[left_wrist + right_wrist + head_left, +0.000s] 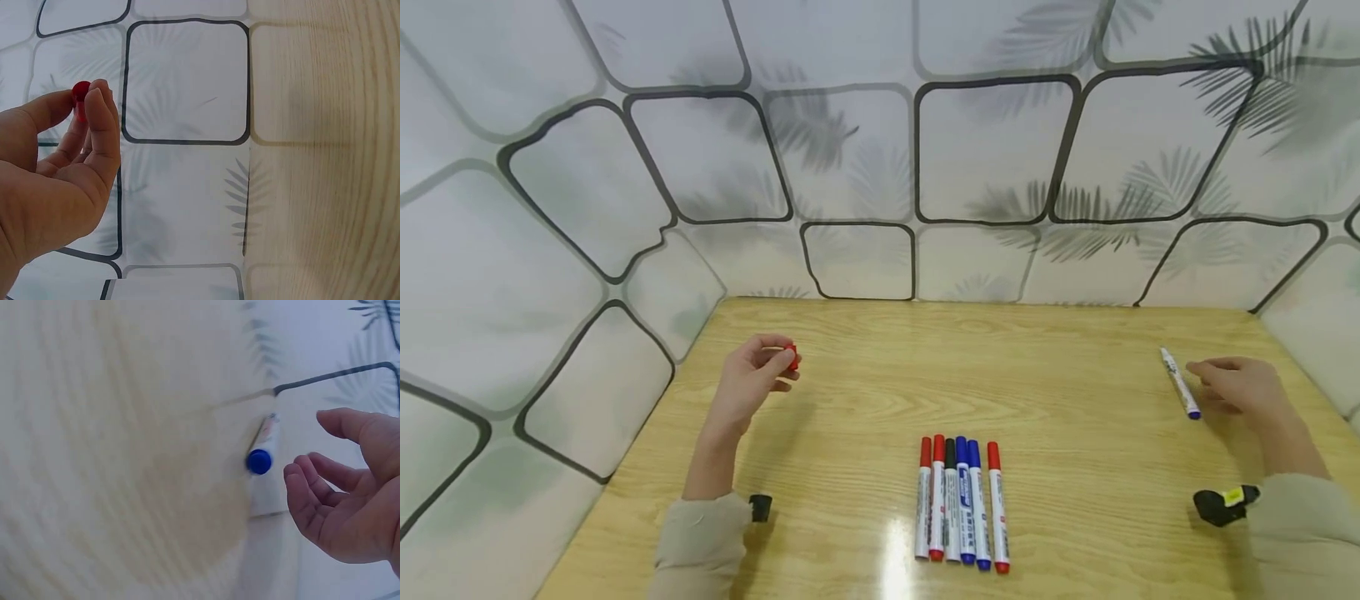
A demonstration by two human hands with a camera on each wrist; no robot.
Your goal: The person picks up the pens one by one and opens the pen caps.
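At the left side of the table, my left hand (751, 377) is raised and pinches a small red cap (793, 357) between thumb and fingertips. In the left wrist view the round top of the red cap (81, 91) shows, partly hidden by the fingers. On the right, a white marker (1180, 383) with a blue end lies slanted on the wood, a narrow white tip at its far end. Right beside it is my right hand (1243, 387), holding nothing. The right wrist view shows its thumb and fingers apart, close to the marker (265, 444).
Several capped markers (952, 500), with red, black and blue caps, lie side by side at the table's front middle. One red-capped marker (997, 508) sits slightly apart on their right. Patterned walls (865, 258) border the wooden table (970, 358) at the back and sides.
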